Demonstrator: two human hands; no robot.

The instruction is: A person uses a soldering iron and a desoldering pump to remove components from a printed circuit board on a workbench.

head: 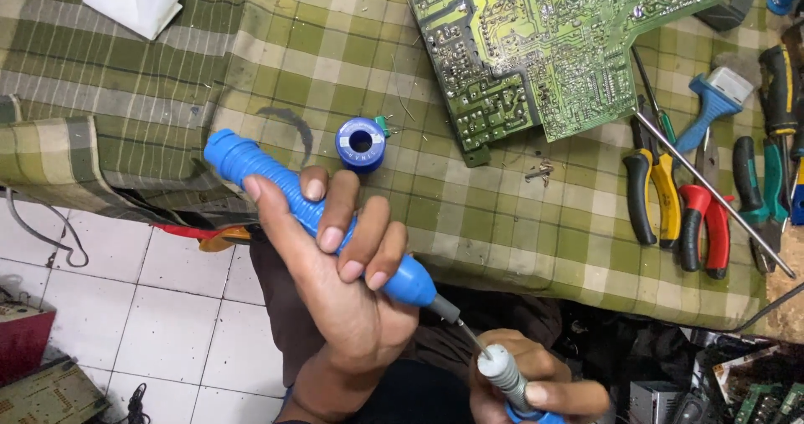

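Note:
My left hand (339, 286) is palm up and closed around a blue ribbed tool handle (251, 169) that slants down to the right and ends in a thin metal tip (465, 328). That tip touches the grey ribbed end of a smaller tool (505, 371) held in my right hand (544, 390) at the bottom edge. A blue part of that smaller tool shows under the fingers. Both hands are in front of the table's near edge, over my lap.
A green checked cloth (276, 56) covers the table. On it lie a blue solder spool (360, 143), a large green circuit board (544, 47), yellow-handled pliers (653, 194), red-handled pliers (703, 223), a metal rod (712, 194), screwdrivers and a white bag (134, 1). White floor tiles (167, 307) show at the left.

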